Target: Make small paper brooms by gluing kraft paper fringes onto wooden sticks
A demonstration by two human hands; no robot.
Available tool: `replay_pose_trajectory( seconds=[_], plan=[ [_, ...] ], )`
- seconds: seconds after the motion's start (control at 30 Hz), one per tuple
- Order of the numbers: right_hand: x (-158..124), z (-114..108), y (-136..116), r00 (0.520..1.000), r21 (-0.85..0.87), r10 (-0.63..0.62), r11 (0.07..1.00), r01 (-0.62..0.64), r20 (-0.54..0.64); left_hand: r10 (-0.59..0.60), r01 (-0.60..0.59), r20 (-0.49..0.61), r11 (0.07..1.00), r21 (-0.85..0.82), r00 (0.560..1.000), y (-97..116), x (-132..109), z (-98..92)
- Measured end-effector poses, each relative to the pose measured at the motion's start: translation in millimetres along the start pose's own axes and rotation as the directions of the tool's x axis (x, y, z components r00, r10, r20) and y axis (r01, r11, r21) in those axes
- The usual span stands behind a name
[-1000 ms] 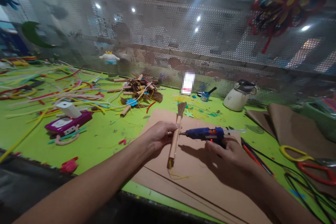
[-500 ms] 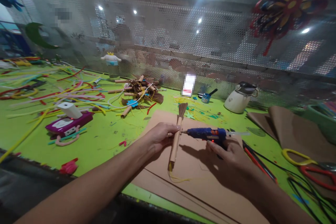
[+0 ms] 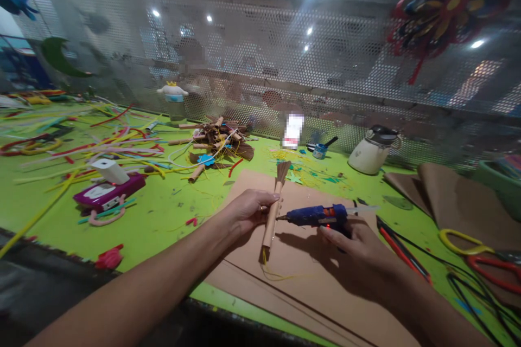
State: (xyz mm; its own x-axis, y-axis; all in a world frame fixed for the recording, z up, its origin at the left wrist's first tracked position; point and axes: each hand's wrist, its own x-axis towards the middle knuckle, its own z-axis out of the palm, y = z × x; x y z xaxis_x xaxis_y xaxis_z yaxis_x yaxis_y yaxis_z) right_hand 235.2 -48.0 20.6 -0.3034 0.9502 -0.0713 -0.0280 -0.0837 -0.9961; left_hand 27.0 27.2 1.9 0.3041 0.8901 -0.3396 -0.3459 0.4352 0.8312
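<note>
Pinched in my left hand (image 3: 254,209) is a rolled brown paper tube (image 3: 270,230). A fringed dark brown tuft (image 3: 283,171) sticks out of its far end, and thin yellow strings (image 3: 265,265) hang from the near end. My right hand (image 3: 358,244) is closed around a blue hot glue gun (image 3: 311,216) with a clear glue stick in its back and a red light glowing. The gun's nozzle points left, at or very close to the tube's right side, just below my left fingers. Under both hands lies a sheet of brown paper (image 3: 325,295).
Scissors (image 3: 464,244), a black cable (image 3: 468,303) and folded brown paper (image 3: 456,200) lie at the right. A white jug (image 3: 369,152) stands behind. Further left are a pile of paper tubes (image 3: 220,141), a purple power strip (image 3: 108,192) and scattered pipe cleaners (image 3: 93,152).
The glue gun has moved slightly down and left, its nozzle travelling along the tube toward the near end. My left hand and the tube stay almost where they were.
</note>
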Motion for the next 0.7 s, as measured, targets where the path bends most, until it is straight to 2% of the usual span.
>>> replay_pose_trajectory(
  seconds=[0.1, 0.2, 0.43, 0.6, 0.7],
  plan=[
    [3, -3, 5, 1.000, -0.014, 0.002, 1.000, -0.002, 0.020, -0.006, 0.006, -0.003, 1.000, -0.009, 1.000, 1, 0, 0.1],
    [4, -3, 4, 1.000, -0.024, -0.003, 1.000, 0.002, -0.007, -0.011, 0.011, -0.006, 1.000, 0.003, 1.000, 2, -1, 0.9],
    [11, -7, -5, 0.986, -0.240, -0.135, 0.965, 0.108, -0.099, 0.009, -0.010, 0.013, 1.000, 0.024, 1.000, 2, -3, 2.2],
    [6, -6, -5, 0.992, -0.188, -0.115, 0.977, 0.102, -0.055, 0.017, -0.017, -0.008, 0.999, 0.031, 1.000, 1, -1, 1.3],
    [3, -5, -3, 0.998, -0.131, -0.052, 0.990, 0.047, -0.030, -0.015, 0.016, -0.024, 0.999, 0.029, 1.000, -1, -1, 0.7]
  ],
)
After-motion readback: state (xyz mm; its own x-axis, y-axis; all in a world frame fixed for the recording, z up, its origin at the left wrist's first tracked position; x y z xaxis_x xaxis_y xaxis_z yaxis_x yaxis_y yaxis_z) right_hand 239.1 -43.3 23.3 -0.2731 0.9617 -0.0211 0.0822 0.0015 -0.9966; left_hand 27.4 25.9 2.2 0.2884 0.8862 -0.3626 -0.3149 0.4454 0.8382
